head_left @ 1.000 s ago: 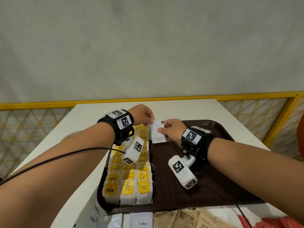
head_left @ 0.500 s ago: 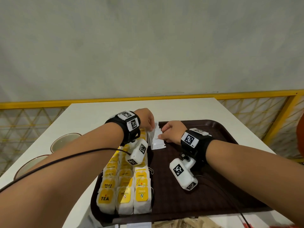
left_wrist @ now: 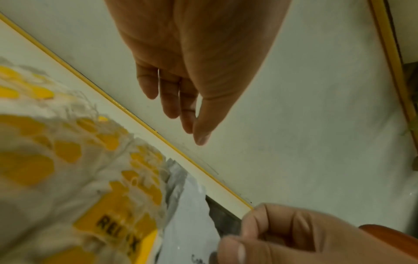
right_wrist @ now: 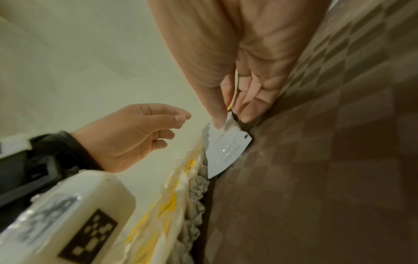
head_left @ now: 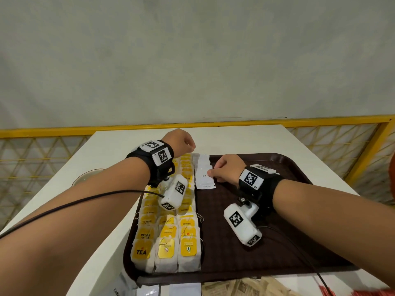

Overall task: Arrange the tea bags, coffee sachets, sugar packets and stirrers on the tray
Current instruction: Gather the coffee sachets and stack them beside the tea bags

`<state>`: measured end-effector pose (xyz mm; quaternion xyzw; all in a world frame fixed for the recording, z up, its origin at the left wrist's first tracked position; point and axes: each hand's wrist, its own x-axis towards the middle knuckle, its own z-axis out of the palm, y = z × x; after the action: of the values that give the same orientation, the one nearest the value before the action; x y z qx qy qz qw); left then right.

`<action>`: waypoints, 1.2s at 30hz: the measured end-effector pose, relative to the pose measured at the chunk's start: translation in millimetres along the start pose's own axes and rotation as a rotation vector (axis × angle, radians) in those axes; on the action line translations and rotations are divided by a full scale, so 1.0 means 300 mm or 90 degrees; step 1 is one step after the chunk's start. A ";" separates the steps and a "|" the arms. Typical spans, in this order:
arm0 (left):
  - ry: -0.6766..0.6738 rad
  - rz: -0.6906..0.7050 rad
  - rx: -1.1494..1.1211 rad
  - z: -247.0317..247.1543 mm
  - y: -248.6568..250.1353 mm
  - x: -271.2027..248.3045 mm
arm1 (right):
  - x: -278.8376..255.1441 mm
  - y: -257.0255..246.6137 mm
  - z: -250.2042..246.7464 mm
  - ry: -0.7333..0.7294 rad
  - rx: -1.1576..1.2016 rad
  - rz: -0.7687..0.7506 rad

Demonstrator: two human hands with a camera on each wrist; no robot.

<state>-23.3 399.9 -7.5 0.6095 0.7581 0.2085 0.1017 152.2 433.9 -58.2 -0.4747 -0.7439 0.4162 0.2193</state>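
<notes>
A brown tray (head_left: 277, 231) lies on the white table (head_left: 235, 139). Three rows of yellow-tagged tea bags (head_left: 166, 248) fill its left side. Beside them, at the far middle, stands a short row of white coffee sachets (head_left: 204, 178). My right hand (head_left: 224, 169) rests low on the tray and pinches the upper edge of the front coffee sachet (right_wrist: 226, 148) between thumb and fingers. My left hand (head_left: 181, 142) hovers above the far end of the tea bags. In the left wrist view its fingers (left_wrist: 172, 107) are relaxed and hold nothing.
More coffee sachets (head_left: 183, 290), brown paper packets (head_left: 245, 287) and red stirrers (head_left: 352, 292) lie at the table's near edge. A bowl (head_left: 85, 178) sits left of the tray. A yellow railing (head_left: 213, 123) runs behind the table. The tray's right half shows bare surface.
A second ago both hands held the sachet up. It has come down into the row on the tray, the left hand has let go and risen, and the right hand still pinches it.
</notes>
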 end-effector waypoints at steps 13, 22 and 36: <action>-0.058 -0.032 0.014 0.004 -0.017 -0.028 | -0.005 -0.001 0.011 -0.036 -0.147 -0.043; -0.085 -0.031 0.061 0.044 0.016 -0.009 | 0.005 -0.003 0.005 -0.028 -0.151 -0.053; -0.104 -0.089 0.106 0.079 0.029 0.001 | 0.001 -0.003 0.016 -0.027 -0.153 -0.051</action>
<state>-5.9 406.2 -24.8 0.5764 0.8026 0.0872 0.1262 148.2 431.9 -60.0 -0.4583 -0.8114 0.3248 0.1615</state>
